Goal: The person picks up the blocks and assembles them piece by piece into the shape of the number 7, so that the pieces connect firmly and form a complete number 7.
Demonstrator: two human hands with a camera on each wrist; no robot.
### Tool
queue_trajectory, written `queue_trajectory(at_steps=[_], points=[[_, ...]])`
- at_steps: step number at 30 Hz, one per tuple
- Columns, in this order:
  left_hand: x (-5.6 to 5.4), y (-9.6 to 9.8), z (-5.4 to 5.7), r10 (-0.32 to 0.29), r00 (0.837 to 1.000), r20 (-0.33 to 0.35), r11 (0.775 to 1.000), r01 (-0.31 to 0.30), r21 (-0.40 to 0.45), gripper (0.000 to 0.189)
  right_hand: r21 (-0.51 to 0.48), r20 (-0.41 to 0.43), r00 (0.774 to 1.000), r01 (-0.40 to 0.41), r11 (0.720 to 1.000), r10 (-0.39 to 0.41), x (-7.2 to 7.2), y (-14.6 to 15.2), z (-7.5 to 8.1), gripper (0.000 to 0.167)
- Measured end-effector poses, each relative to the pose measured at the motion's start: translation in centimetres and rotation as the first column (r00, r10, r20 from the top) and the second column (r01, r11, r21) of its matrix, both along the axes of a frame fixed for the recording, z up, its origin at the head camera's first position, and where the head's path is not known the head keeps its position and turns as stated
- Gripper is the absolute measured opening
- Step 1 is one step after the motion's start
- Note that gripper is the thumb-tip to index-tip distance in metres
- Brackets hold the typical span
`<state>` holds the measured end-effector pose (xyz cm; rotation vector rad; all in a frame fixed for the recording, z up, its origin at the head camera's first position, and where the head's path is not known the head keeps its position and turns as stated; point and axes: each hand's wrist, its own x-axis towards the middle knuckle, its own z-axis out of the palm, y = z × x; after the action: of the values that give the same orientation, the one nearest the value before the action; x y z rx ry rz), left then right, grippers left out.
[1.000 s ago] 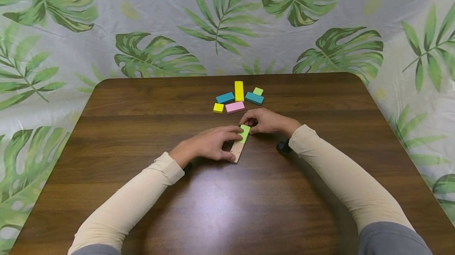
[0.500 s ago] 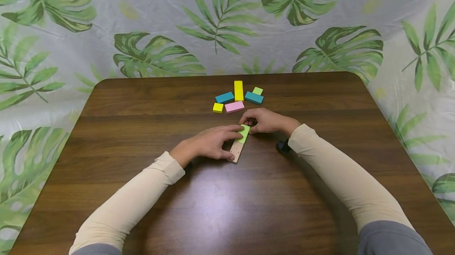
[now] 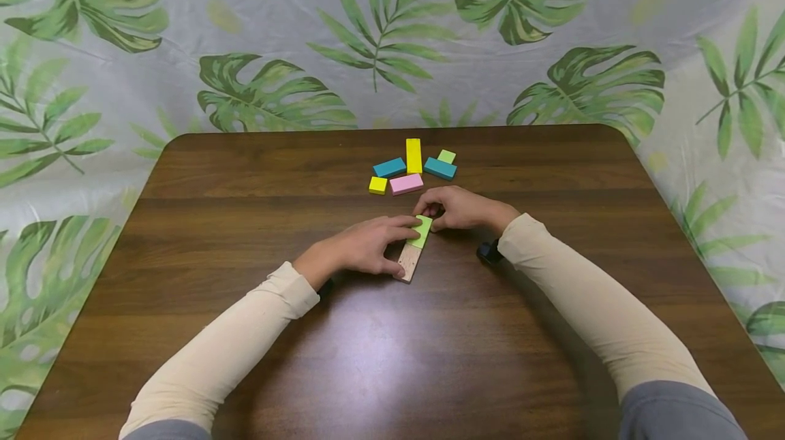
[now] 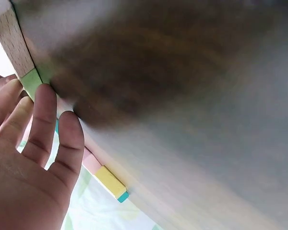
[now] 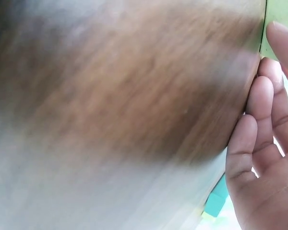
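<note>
A light green block (image 3: 422,230) and a plain wood block (image 3: 407,261) lie end to end in one slanting row on the table, the green one farther away. My left hand (image 3: 371,246) rests along their left side, fingertips over the green block and thumb at the wood block's near end. Its fingers (image 4: 44,120) look fairly straight in the left wrist view. With thumb and curled fingers, my right hand (image 3: 463,208) pinches the green block at its far right corner. In the right wrist view its thumb (image 5: 281,40) lies against the green side.
Beyond the hands lie a pink block (image 3: 406,184), a small yellow block (image 3: 377,186), a long yellow block (image 3: 413,155), a left blue block (image 3: 389,167), a right blue block (image 3: 440,168) and a small green block (image 3: 447,156). A leaf-print cloth (image 3: 392,38) hangs behind the table (image 3: 245,181).
</note>
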<state>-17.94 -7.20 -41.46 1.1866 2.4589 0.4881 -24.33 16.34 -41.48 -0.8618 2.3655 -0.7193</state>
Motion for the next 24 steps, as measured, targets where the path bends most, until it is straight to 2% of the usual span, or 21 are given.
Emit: queue_trajectory(at_steps=[9, 24], points=[[0.72, -0.05, 0.20, 0.024, 1.000, -0.001, 1.000, -0.024, -0.007, 0.068, 0.002, -0.001, 1.000, -0.021, 1.000, 0.021, 0.03, -0.22, -0.11, 0.033], [1.03, 0.15, 0.18, 0.048, 0.999, 0.000, 0.999, -0.048, -0.017, 0.067, -0.010, -0.020, 0.999, -0.035, 0.999, 0.035, 0.04, -0.18, -0.35, 0.032]])
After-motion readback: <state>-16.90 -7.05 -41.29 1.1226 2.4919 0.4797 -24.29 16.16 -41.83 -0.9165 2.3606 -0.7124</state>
